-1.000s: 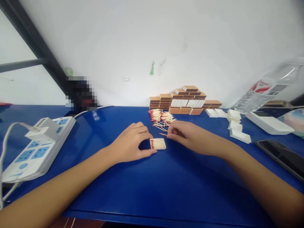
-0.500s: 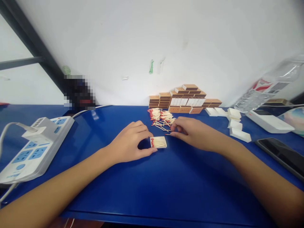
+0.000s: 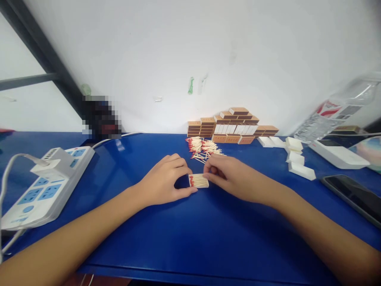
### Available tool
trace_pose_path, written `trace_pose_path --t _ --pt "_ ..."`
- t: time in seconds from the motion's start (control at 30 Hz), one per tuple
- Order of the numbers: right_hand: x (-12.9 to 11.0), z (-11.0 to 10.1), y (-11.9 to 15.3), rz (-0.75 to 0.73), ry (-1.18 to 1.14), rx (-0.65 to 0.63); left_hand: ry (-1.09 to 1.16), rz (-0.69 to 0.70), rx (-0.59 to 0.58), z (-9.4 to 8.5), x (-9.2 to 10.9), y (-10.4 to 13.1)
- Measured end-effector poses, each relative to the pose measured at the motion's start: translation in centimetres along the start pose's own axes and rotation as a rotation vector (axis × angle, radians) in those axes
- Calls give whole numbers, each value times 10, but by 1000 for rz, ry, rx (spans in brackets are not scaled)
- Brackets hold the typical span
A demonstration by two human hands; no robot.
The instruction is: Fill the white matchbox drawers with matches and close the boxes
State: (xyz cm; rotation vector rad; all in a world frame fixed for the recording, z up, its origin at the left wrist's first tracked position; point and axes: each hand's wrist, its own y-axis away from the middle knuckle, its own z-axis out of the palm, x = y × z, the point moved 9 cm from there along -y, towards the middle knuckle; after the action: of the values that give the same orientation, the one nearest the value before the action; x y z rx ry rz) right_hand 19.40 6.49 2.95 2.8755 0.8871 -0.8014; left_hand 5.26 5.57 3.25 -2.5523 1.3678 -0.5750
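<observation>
A small white matchbox tray lies flat on the blue table, its red-headed matches side by side with heads to the left. Thumb and fingers of my left hand grip the tray's left end along its two long sides. My right hand is closed in a pinch at the tray's right end, with a match between thumb and forefinger; the match is hard to tell from those in the tray. Just behind my right hand is a loose pile of matches, partly hidden by it.
Stacked matchboxes stand against the wall. At right are several white trays, a phone, a white device and a tilted plastic bottle. A power strip with a plugged-in cable lies at left.
My right hand has moved left and slightly down from the pile's edge to the tray, carrying a match. My left hand stays on the tray.
</observation>
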Motion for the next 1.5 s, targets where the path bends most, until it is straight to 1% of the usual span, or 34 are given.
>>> trace_pose_path --t 0.13,0.23,0.3,0.4,0.47,0.53,0.63,0.73,0.83,0.97,1.03,1.1,1.2,1.27,1.37,1.43,1.5 --pt "29 -17 -5 22 72 167 2 7 12 -1 0 0" --pt "46 -14 -11 37 43 179 5 2 0 0 0 0" --pt "49 -7 -14 49 16 159 1 -3 -7 0 0 0" --pt "47 1 -17 62 9 129 -5 -2 -8 0 2 -1" --pt "43 1 -16 60 16 117 3 1 -8 0 2 -1" --pt "38 -3 -13 33 23 134 9 2 -4 0 2 -1" --pt "27 -17 -8 -17 22 214 12 2 7 0 0 -1" --pt "19 -25 -4 -8 22 263 14 4 9 -1 0 0" --pt "8 -23 -2 -19 8 272 12 5 6 -1 0 1" --pt "-8 -17 -1 -133 -41 268 7 4 3 -1 0 0" --pt "-13 -15 -1 -156 -55 256 3 1 15 -3 -1 -1" --pt "-12 -17 -2 -122 -94 272 -2 -4 31 -5 -1 -1" --pt "-6 -23 -2 -5 -210 340 0 -6 60 -7 -2 -1" --pt "-3 -24 -2 66 -295 361 3 1 84 -9 -1 -1" --pt "0 -18 -4 128 -373 326 -5 3 124 -12 -1 0" --pt "3 -14 -5 143 -360 299 -13 -4 161 -15 -2 0" --pt "7 -11 -5 145 -324 300 -18 -16 187 -17 -4 0"
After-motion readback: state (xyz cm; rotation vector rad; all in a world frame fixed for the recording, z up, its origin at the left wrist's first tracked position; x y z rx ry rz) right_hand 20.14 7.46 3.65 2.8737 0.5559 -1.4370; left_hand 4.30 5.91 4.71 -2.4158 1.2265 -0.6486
